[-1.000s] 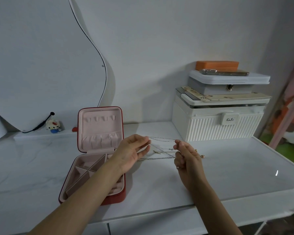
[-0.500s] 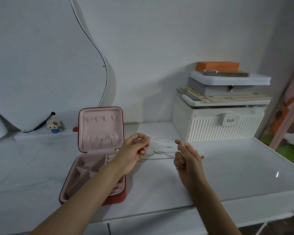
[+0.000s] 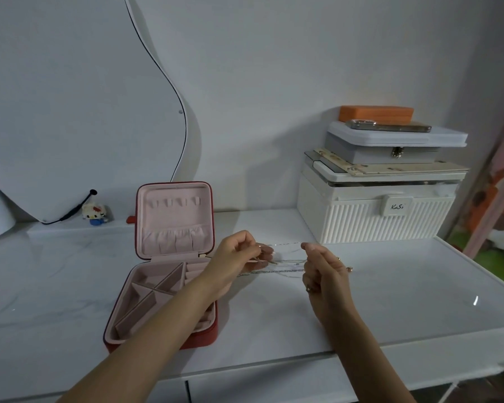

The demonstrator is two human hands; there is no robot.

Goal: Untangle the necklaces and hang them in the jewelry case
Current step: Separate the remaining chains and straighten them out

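Above the middle of the white bench (image 3: 390,301), thin necklaces (image 3: 287,264) are held stretched between two hands. Several fine chains are seen running side by side from one hand to the other, and they cross in places (how many there are cannot be told). The left hand (image 3: 236,261) is curled, with its fingertips pinched on the left ends of the chains. The right hand (image 3: 325,271) is curled too, and the chains are pinched at its thumb and first finger. A ring is worn on that hand, and a small round bit of a necklace is seen just past its knuckles.

Near the left side of the bench, close to the front edge, the red jewelry case (image 3: 169,266) is laid open. Its lid is stood upright, and small hooks and a soft pocket are seen in the pink lining. The bottom half is split into little pink boxes, and part of it is hidden by the left arm.

At the back right corner a white ribbed box (image 3: 373,219) is set, with a grey box (image 3: 390,146), a phone (image 3: 387,126) and an orange case (image 3: 376,113) stacked on it. By the back left edge a tiny toy figure (image 3: 95,213) is placed beside a curvy mirror (image 3: 70,97).
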